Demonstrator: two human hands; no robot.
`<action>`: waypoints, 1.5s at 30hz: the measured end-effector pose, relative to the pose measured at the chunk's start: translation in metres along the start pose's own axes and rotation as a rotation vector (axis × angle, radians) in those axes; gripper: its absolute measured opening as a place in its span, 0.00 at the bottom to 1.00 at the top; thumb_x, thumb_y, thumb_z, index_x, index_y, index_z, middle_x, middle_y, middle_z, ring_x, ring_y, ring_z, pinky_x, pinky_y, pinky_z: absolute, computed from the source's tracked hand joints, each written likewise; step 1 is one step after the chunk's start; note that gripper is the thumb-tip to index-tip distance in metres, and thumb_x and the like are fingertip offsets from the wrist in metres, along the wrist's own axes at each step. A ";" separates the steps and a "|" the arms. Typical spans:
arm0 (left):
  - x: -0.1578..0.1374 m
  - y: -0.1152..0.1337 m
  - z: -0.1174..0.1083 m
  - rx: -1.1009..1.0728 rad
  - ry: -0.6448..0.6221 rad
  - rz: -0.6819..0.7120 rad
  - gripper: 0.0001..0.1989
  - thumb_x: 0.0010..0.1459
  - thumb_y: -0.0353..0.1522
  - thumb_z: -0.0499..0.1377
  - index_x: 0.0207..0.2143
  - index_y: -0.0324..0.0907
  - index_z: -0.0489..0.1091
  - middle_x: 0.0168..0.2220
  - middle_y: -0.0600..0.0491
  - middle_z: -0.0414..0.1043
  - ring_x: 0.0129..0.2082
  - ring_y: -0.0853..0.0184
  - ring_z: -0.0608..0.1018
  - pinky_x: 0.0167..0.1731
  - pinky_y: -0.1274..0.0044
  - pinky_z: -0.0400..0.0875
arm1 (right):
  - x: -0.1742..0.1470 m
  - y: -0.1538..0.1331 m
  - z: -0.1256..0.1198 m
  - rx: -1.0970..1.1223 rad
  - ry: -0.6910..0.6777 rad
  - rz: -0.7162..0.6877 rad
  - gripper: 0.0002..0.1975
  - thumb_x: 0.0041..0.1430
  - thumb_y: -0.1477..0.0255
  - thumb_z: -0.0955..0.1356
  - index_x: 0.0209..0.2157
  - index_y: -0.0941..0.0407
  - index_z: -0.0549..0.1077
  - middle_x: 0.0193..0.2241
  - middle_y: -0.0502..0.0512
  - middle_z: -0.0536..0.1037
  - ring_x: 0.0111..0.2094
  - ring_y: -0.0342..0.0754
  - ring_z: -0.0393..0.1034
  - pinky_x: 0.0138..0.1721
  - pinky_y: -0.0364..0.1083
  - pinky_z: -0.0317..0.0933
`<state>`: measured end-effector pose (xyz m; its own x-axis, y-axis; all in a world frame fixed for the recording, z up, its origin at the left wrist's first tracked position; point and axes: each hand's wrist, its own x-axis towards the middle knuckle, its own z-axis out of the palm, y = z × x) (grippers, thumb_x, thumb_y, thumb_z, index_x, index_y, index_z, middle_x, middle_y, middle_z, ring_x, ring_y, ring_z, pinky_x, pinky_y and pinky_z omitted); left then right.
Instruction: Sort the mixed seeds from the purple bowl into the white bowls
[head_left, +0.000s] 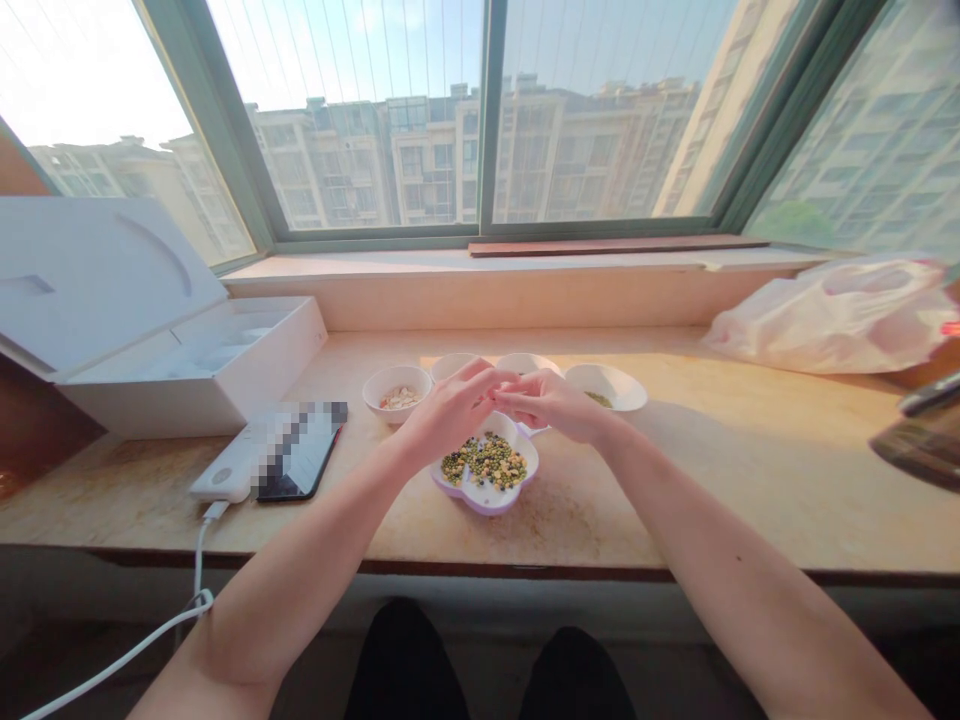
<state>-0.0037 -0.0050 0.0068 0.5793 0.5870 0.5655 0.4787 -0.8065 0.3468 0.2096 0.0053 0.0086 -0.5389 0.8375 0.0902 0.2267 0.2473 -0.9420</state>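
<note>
Two dark-clad knees (pixel 409 665) show below the front edge of the counter (pixel 750 480), and a white cable (pixel 97 665) runs up at the left to a white power bank (pixel 225 475). Beside that lies a phone (pixel 291 484), its screen partly blurred out. Near the front edge, in the middle, sits a lobed white and lilac dish (pixel 489 508) holding mixed beans (pixel 491 465) in green, yellow and black. The left hand (pixel 457 410) and right hand (pixel 559 405) come together just above its far side, fingers bent and tips meeting; I can't tell whether anything is pinched between them. Behind them stand four white bowls: the left one (pixel 375 393) holds pale flat pieces, the right one (pixel 628 388) something small and green, and the middle two (pixel 451 366) are mostly hidden by the hands. An opened white box (pixel 262 385) stands to the left, and a crumpled plastic bag (pixel 832 320) lies to the right. Farther back, a reddish-brown strip (pixel 615 248) rests on the sill (pixel 360 262), with apartment buildings (pixel 427 160) beyond the window (pixel 487 130).
</note>
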 end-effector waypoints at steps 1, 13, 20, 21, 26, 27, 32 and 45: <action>0.000 0.000 0.000 0.007 -0.016 -0.007 0.14 0.70 0.27 0.55 0.55 0.47 0.69 0.48 0.51 0.73 0.44 0.70 0.79 0.45 0.75 0.75 | 0.001 0.001 0.001 0.009 -0.012 0.005 0.23 0.56 0.49 0.73 0.25 0.56 0.75 0.17 0.44 0.61 0.20 0.39 0.50 0.21 0.43 0.43; 0.003 0.009 -0.004 0.102 0.007 -0.226 0.13 0.67 0.26 0.55 0.52 0.42 0.70 0.48 0.49 0.75 0.43 0.66 0.79 0.46 0.72 0.74 | 0.002 0.003 0.006 -0.112 0.224 -0.100 0.20 0.51 0.53 0.76 0.34 0.57 0.81 0.23 0.49 0.72 0.24 0.41 0.60 0.25 0.43 0.52; -0.001 0.011 -0.010 0.203 -0.499 -0.110 0.08 0.61 0.25 0.57 0.39 0.42 0.75 0.43 0.49 0.77 0.42 0.62 0.79 0.44 0.72 0.72 | 0.006 0.011 0.002 -0.365 0.390 -0.254 0.15 0.54 0.58 0.75 0.30 0.56 0.78 0.24 0.50 0.73 0.27 0.44 0.64 0.29 0.45 0.58; -0.002 0.011 -0.010 0.186 -0.556 -0.061 0.07 0.61 0.27 0.59 0.40 0.42 0.75 0.44 0.50 0.77 0.43 0.61 0.79 0.45 0.72 0.72 | 0.006 0.012 0.002 -0.371 0.388 -0.258 0.14 0.54 0.58 0.75 0.30 0.55 0.77 0.24 0.50 0.73 0.27 0.44 0.64 0.29 0.45 0.59; -0.006 0.013 -0.009 0.049 -0.585 -0.040 0.15 0.53 0.32 0.68 0.44 0.45 0.74 0.44 0.54 0.77 0.45 0.61 0.77 0.47 0.74 0.71 | 0.007 0.013 0.002 -0.393 0.378 -0.262 0.14 0.55 0.59 0.75 0.30 0.55 0.76 0.24 0.49 0.73 0.27 0.44 0.65 0.29 0.45 0.59; -0.006 0.012 -0.009 0.048 -0.585 -0.051 0.15 0.52 0.32 0.69 0.44 0.45 0.74 0.43 0.54 0.76 0.44 0.62 0.77 0.47 0.74 0.71 | 0.006 0.013 0.001 -0.399 0.381 -0.263 0.14 0.55 0.59 0.75 0.30 0.55 0.76 0.24 0.49 0.73 0.27 0.44 0.65 0.29 0.45 0.59; -0.004 0.007 -0.005 0.112 -0.671 -0.009 0.14 0.52 0.25 0.64 0.42 0.44 0.73 0.41 0.54 0.76 0.43 0.62 0.78 0.47 0.74 0.71 | 0.006 0.012 0.001 -0.416 0.393 -0.263 0.13 0.54 0.60 0.75 0.30 0.55 0.76 0.25 0.49 0.73 0.27 0.44 0.65 0.30 0.45 0.59; -0.008 0.001 0.005 0.103 -0.513 -0.065 0.25 0.53 0.15 0.50 0.47 0.42 0.73 0.46 0.51 0.80 0.43 0.61 0.80 0.42 0.75 0.72 | 0.008 0.012 0.001 -0.413 0.411 -0.257 0.14 0.54 0.58 0.75 0.30 0.55 0.77 0.23 0.49 0.73 0.26 0.44 0.65 0.29 0.45 0.59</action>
<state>-0.0038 -0.0103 -0.0012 0.7823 0.6152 0.0974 0.5719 -0.7715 0.2788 0.2072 0.0139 -0.0022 -0.2814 0.8245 0.4910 0.4699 0.5645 -0.6787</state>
